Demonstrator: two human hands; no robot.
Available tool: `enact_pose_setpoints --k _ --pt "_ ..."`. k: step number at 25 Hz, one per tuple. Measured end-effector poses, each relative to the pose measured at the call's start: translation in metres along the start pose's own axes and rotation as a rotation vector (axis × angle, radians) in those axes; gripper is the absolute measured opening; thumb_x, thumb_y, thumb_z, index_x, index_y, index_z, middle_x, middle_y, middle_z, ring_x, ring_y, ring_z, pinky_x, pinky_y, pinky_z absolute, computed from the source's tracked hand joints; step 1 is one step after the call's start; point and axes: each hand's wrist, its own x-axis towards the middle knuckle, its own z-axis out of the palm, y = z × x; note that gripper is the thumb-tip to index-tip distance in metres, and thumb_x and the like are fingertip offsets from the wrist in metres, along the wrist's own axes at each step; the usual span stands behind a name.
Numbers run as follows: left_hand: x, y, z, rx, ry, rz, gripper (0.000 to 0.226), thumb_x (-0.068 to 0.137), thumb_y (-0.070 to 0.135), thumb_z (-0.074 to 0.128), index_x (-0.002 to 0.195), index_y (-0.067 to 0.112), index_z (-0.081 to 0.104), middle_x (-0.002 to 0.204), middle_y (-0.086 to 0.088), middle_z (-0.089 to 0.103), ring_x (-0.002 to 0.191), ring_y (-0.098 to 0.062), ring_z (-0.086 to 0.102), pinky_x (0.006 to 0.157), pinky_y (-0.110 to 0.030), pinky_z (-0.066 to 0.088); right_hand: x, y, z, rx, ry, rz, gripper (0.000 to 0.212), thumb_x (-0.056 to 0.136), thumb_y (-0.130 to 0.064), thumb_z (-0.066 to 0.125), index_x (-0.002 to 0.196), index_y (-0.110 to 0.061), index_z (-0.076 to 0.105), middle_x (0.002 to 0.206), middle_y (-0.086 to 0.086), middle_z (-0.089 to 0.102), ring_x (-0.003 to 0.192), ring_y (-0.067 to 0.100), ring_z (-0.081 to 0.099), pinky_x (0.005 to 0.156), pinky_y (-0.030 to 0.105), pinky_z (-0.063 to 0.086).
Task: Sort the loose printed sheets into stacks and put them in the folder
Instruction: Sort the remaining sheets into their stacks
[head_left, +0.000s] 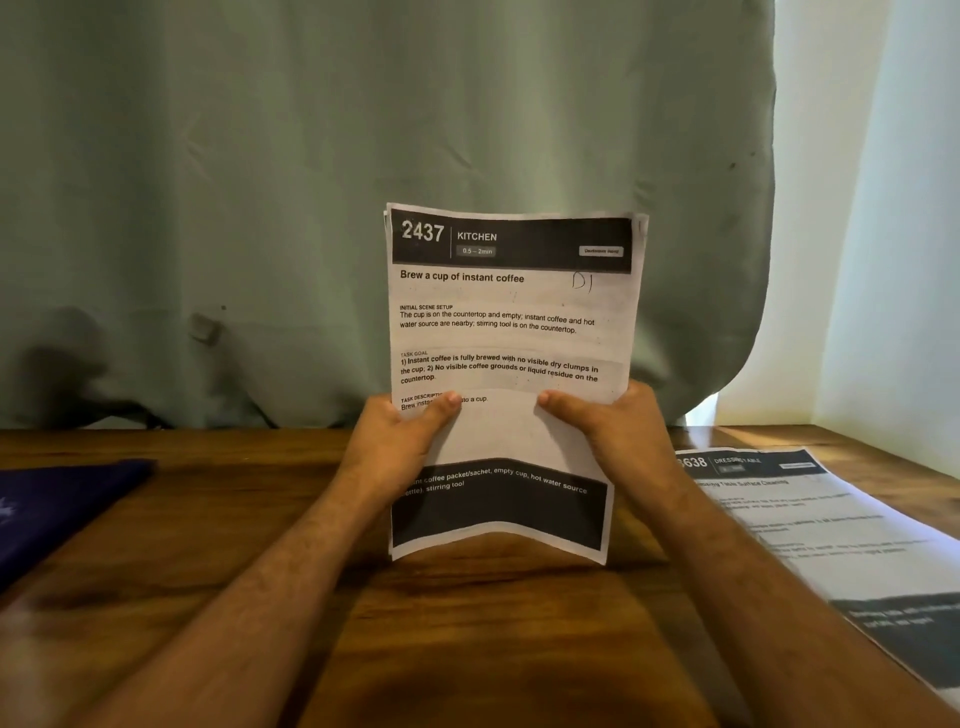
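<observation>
A small stack of printed sheets (511, 332) stands upright above the wooden table (467, 623), its bottom edge on or just over the wood. The front page reads "2437 KITCHEN, Brew a cup of instant coffee". My left hand (400, 441) grips its left side with the thumb across the front. On the other side my right hand (613, 431) grips it the same way. Another printed sheet (831, 525) headed "3638" lies flat on the table to the right. A dark blue folder (57, 509) lies at the left edge.
A pale green curtain (363, 182) hangs right behind the table's far edge. Bright white wall or curtain fills the right side. Bare wood shows in front of the held sheets and between my forearms.
</observation>
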Motion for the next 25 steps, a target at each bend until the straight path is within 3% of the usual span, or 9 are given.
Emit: enact_pose_setpoints --k 3,11,16,18,20,22,25 --pt "-0.004 -0.002 0.002 -0.012 -0.013 0.022 0.006 0.093 0.028 0.068 0.092 0.03 0.073 0.089 0.015 0.078 0.084 -0.006 0.075 0.064 -0.016 0.057 -0.001 0.001 0.001 -0.008 0.024 0.019 0.018 0.076 -0.026 0.081 0.091 -0.027 0.072 0.087 -0.011 0.076 0.077 0.01 0.073 0.068 0.027 0.059" --pt "-0.003 -0.004 0.003 -0.008 -0.025 0.031 0.009 0.096 0.027 0.065 0.1 0.03 0.072 0.094 0.012 0.078 0.087 -0.01 0.075 0.068 -0.02 0.058 -0.004 0.004 0.001 -0.005 0.028 0.021 0.022 0.077 -0.028 0.08 0.097 -0.026 0.07 0.083 -0.015 0.075 0.074 0.008 0.073 0.059 0.021 0.057" --pt "-0.003 -0.005 0.002 -0.035 -0.049 0.049 0.012 0.096 0.022 0.064 0.1 0.03 0.072 0.095 0.016 0.078 0.09 -0.005 0.074 0.069 -0.015 0.057 -0.004 0.006 0.003 -0.014 0.024 0.029 0.024 0.076 -0.028 0.08 0.097 -0.026 0.069 0.086 -0.01 0.076 0.074 0.008 0.073 0.059 0.02 0.056" --pt "-0.002 -0.002 0.001 -0.031 -0.051 0.043 0.011 0.096 0.022 0.064 0.1 0.029 0.072 0.094 0.016 0.078 0.09 -0.005 0.074 0.069 -0.015 0.057 -0.004 0.005 0.003 -0.007 0.04 0.003 0.025 0.077 -0.029 0.079 0.099 -0.029 0.067 0.084 -0.017 0.074 0.076 0.002 0.071 0.056 0.016 0.054" --pt "0.002 0.001 -0.004 -0.067 -0.048 -0.022 0.011 0.096 0.021 0.066 0.103 0.025 0.073 0.098 0.01 0.078 0.091 -0.009 0.075 0.072 -0.02 0.059 -0.002 0.003 0.001 0.019 0.052 -0.06 0.026 0.08 -0.029 0.077 0.103 -0.03 0.066 0.09 -0.021 0.073 0.082 0.0 0.071 0.062 0.016 0.056" --pt "0.005 0.002 -0.01 -0.211 -0.102 -0.204 0.018 0.094 0.015 0.066 0.111 0.015 0.072 0.104 -0.002 0.078 0.094 -0.02 0.076 0.072 -0.03 0.062 0.001 0.007 0.0 0.016 0.081 -0.084 0.024 0.086 -0.028 0.073 0.109 -0.027 0.066 0.099 -0.016 0.074 0.087 0.003 0.071 0.069 0.021 0.058" --pt "0.0 -0.007 -0.015 -0.311 -0.215 -0.465 0.024 0.094 0.011 0.063 0.118 0.01 0.069 0.112 -0.012 0.076 0.098 -0.029 0.075 0.073 -0.038 0.063 0.004 0.024 -0.002 0.078 0.073 0.065 0.017 0.094 -0.024 0.064 0.109 -0.017 0.07 0.099 -0.003 0.076 0.09 0.017 0.073 0.075 0.034 0.06"
